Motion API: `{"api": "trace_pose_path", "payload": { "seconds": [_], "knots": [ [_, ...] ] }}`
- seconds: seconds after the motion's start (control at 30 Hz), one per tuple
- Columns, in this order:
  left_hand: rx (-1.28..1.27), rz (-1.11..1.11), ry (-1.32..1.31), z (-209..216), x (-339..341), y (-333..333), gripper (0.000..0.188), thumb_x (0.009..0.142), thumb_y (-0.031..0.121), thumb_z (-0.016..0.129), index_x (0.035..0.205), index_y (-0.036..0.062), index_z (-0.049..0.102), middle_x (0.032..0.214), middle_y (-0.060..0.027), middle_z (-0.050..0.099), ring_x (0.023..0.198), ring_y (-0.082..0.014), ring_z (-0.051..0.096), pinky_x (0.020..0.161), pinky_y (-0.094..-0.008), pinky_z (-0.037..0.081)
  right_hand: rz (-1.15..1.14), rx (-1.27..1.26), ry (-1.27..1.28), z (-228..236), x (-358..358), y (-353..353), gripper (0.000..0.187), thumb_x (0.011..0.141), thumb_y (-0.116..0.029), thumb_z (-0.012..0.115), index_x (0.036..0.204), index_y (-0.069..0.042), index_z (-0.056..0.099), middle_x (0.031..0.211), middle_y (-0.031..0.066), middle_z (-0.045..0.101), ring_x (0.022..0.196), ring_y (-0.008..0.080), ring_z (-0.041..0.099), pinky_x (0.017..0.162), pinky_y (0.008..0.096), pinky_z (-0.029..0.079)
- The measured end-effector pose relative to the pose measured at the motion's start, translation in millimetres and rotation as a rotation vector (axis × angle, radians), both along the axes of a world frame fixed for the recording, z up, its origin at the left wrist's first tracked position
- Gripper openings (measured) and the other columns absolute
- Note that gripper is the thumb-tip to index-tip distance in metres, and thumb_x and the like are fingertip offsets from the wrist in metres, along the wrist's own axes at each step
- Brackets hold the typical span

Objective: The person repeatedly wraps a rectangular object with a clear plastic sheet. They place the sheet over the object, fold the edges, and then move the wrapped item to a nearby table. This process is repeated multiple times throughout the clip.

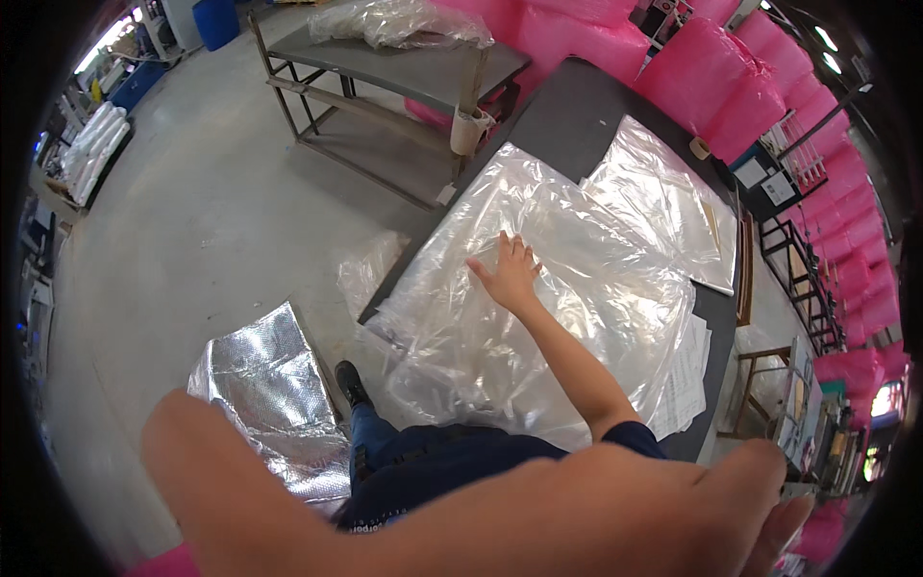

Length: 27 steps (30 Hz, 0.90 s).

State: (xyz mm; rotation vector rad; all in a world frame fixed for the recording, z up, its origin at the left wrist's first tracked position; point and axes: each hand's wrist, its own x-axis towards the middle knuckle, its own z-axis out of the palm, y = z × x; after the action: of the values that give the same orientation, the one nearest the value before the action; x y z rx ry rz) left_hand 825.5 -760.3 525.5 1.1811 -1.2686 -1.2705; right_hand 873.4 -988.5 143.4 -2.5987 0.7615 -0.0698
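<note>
Pale lettering [377, 526] stands on the dark blue shirt [461, 462] at the near side, small and partly covered. On the right of the desk [562, 111], white papers [686, 380] beside the clear plastic [601, 279] carry fine print too small to read. Far right, white sheets [778, 188] on a dark panel [760, 206] show marks, likewise illegible.

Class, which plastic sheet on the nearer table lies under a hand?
The left sheet, directly beneath the right hand; the other sheet lies farther right.
</note>
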Motion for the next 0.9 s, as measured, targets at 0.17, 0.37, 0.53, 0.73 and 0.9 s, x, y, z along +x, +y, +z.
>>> {"api": "trace_pose_path", "payload": {
  "seconds": [0.17,0.37,0.53,0.73,0.9],
  "knots": [
    [-0.207,-0.082,-0.458,-15.2,96.7,85.1,0.023,0.086,0.021,0.043,0.090,0.0009,0.054,0.073,-0.0071,0.056,0.068,-0.0151,0.054,0.064,-0.0299,0.044,-0.282,-0.304,-0.176,-63.7,83.9,26.1,0.049,0.079,-0.034,0.051,0.116,-0.002,0.046,0.124,0.0228,0.040,0.117,0.0408,0.034,0.096,0.0561,0.023],
    [-0.747,-0.148,-1.550,-13.0,210.6,180.9,0.024,0.085,0.023,0.043,0.094,0.0018,0.051,0.081,-0.0090,0.053,0.074,-0.0176,0.052,0.066,-0.0351,0.042,-0.467,-0.295,-0.447,-79.7,102.3,-0.7,0.006,0.072,-0.005,0.047,0.075,-0.004,0.052,0.072,0.0161,0.057,0.069,0.0338,0.055,0.060,0.0445,0.040],
    [-0.878,-0.269,-1.866,-10.7,302.9,234.1,0.026,0.084,0.024,0.042,0.096,0.0025,0.049,0.088,-0.0105,0.052,0.079,-0.0198,0.050,0.068,-0.0394,0.041,-0.654,-0.390,-0.670,-36.3,132.9,-37.6,0.006,0.074,-0.008,0.049,0.078,-0.004,0.052,0.072,0.0154,0.058,0.067,0.0294,0.056,0.061,0.0391,0.042],
    [-0.945,-0.352,-2.026,-16.7,394.0,261.6,0.028,0.083,0.026,0.042,0.100,0.0033,0.046,0.096,-0.0124,0.049,0.085,-0.0223,0.048,0.071,-0.0446,0.040,-0.685,-0.399,-0.277,-27.2,191.5,-60.7,0.036,0.074,-0.020,0.055,0.107,-0.003,0.054,0.101,0.0175,0.057,0.095,0.0341,0.053,0.084,0.0387,0.040],
    [-0.883,0.138,-2.128,-62.0,430.8,235.1,0.019,0.083,0.017,0.049,0.083,-0.0016,0.047,0.083,-0.0120,0.052,0.080,-0.0207,0.050,0.073,-0.0344,0.042,-0.567,-0.574,-0.513,-21.9,290.8,-14.3,0.042,0.072,-0.013,0.056,0.112,0.000,0.049,0.111,0.0231,0.050,0.106,0.0361,0.045,0.092,0.0411,0.034]
  ]
}}
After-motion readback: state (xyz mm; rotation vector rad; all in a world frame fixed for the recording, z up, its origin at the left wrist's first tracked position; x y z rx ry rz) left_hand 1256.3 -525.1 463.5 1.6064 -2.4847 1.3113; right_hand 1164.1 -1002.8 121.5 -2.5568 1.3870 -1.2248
